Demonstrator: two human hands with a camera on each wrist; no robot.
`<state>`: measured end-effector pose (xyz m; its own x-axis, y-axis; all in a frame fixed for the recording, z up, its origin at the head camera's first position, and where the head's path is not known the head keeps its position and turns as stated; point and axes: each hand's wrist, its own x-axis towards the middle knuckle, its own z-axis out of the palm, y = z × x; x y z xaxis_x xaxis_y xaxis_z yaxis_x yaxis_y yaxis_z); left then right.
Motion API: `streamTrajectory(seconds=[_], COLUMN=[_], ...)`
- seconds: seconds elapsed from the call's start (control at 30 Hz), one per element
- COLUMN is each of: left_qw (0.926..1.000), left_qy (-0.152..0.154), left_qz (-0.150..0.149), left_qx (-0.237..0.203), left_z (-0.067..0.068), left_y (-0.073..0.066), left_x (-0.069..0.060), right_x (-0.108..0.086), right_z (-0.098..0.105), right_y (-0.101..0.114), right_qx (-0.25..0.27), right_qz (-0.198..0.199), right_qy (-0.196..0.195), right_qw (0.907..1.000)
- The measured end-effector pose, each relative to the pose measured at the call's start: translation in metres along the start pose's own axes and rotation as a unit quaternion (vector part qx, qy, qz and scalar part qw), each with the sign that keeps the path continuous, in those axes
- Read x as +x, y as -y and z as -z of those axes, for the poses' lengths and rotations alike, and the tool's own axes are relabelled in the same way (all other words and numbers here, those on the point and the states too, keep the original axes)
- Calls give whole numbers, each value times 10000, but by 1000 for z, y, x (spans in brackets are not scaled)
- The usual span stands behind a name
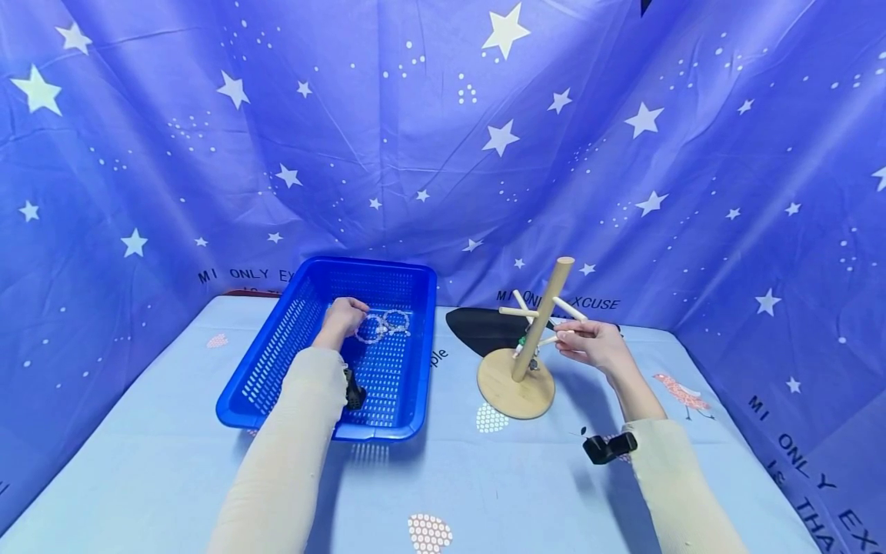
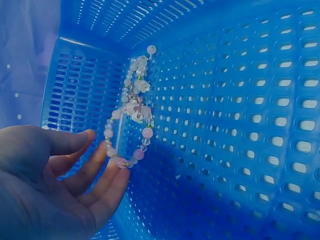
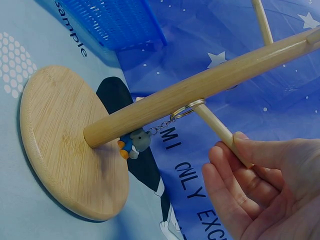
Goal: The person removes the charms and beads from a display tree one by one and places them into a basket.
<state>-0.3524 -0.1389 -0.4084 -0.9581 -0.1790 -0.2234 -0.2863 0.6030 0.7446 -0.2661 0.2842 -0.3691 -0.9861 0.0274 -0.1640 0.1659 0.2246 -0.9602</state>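
Note:
In the blue basket (image 1: 414,415), my left hand (image 1: 341,317) is at a pink and clear bead bracelet (image 2: 147,133); its fingertips touch the lower beads, thumb held apart. Another beaded bracelet (image 2: 133,65) lies against the first, farther in. My right hand (image 1: 597,346) pinches the end of a thin peg (image 3: 215,122) on the wooden stand (image 1: 515,400) between thumb and fingers. A keychain's metal ring (image 3: 182,108) is around that peg near the post, and a small grey and blue figure (image 3: 140,141) hangs from it by a chain.
Other pegs (image 1: 517,312) stick out from the stand's upright post (image 1: 543,319). Something green (image 1: 522,343) hangs near the post's lower part. The stand is right of the basket on a light blue printed cloth (image 1: 388,500); a starry blue curtain (image 1: 415,138) rises behind.

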Motion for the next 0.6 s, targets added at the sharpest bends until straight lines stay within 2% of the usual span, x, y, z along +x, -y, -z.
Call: streamTrajectory(seconds=[0.07, 0.17, 0.3, 0.5, 0.6], left_qw=[9997, 9987, 9975, 9949, 9936], left_qy=[-106, -297, -464, -526, -540], left_qz=[-126, -342, -528, -847, -932], left_qx=[184, 213, 31, -135, -351], left_z=[1, 2, 1, -1, -1], left_y=[-1, -2, -4, -8, -11], left_x=[-3, -6, -7, -4, -4], right_x=[0, 0, 1, 1, 1], right_z=[0, -1, -1, -1, 0], right_y=[0, 0, -1, -1, 0], right_qx=[-34, -88, -125, -166, -150], right_qz=[-1, -20, -23, -4, 6], right_qy=[-10, -38, -41, -38, -23], right_qw=[10000, 10000, 9999, 9999, 9999])
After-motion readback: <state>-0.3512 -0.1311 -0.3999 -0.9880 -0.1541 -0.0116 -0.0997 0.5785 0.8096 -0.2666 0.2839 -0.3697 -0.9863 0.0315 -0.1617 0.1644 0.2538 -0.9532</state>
